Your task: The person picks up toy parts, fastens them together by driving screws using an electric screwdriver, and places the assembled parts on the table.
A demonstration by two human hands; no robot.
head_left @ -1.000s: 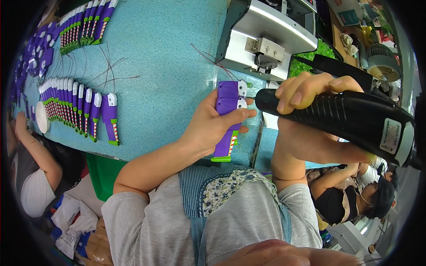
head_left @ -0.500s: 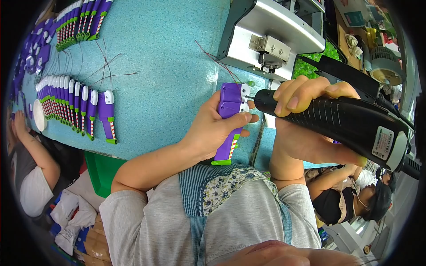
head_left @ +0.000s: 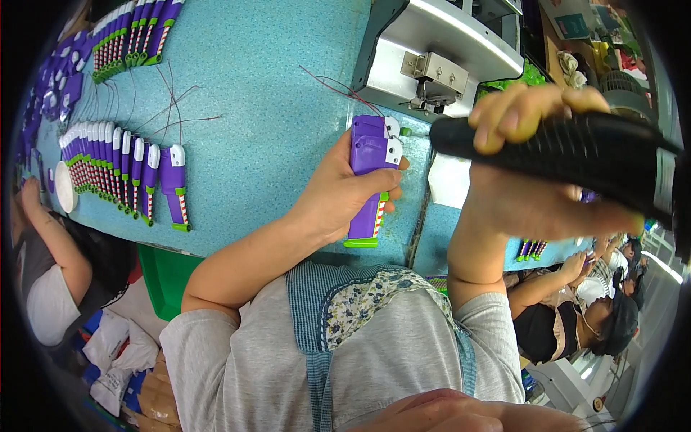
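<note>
Purple plastic toy parts (head_left: 373,169) sat in our left hand (head_left: 338,198), two of them stacked together, fingers wrapped closed around them and the thumb along the top piece. We held them just above the near edge of the blue table (head_left: 266,108), their green ends pointing toward us. Our right hand (head_left: 525,194) was closed tight around one black power tool (head_left: 576,155), raised beside the parts and not touching them. On the table to the left we counted one row (head_left: 122,173) of roughly a dozen matching parts laid side by side, and a second row (head_left: 133,36) farther off near the top edge; exact counts there we could not tell. Several thin wires (head_left: 169,108) lay loose between the two rows. One grey machine (head_left: 439,50) stood beyond the parts.
</note>
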